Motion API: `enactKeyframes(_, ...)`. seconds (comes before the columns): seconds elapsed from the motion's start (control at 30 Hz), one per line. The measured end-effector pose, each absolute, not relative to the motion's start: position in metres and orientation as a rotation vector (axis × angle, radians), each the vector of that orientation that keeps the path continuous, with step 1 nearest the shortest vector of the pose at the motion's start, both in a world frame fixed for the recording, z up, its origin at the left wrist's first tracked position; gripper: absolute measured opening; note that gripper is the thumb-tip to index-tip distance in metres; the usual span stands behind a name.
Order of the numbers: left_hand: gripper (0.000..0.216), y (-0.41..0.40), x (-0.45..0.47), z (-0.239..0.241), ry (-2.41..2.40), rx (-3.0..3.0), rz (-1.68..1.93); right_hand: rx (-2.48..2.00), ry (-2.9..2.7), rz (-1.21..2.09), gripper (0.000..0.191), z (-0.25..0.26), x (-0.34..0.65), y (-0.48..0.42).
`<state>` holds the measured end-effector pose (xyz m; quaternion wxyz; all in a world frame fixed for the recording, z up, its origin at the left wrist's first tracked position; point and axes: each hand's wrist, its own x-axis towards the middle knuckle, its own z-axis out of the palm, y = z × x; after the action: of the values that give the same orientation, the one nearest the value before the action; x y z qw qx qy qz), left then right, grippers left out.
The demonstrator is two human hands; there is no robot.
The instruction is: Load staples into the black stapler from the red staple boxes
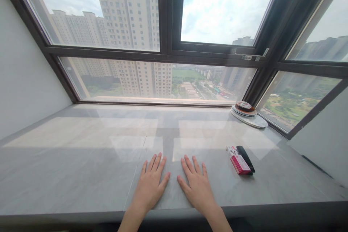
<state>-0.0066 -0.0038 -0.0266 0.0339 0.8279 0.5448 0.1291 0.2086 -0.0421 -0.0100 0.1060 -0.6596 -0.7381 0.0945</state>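
My left hand (pixel 150 184) and my right hand (pixel 196 185) lie flat, palms down, side by side on a grey marble window sill (pixel 81 159) near its front edge. The fingers of both are stretched out and slightly spread. Neither holds anything. A red and white small box (pixel 239 160) lies on the sill to the right of my right hand, with a black oblong object (pixel 246 158) touching its right side.
A stack of round plates or coasters (pixel 248 114) sits at the back right corner of the sill by the dark-framed window (pixel 165 54). White walls close both ends. Tall buildings show outside the glass.
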Motion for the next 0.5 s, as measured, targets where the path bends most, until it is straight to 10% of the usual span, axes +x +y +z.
enactKeyframes(0.5,0.138,-0.015,-0.029,0.001,1.205,2.639,0.124,-1.688,-2.482,0.587,0.14,0.003,0.235,-0.044)
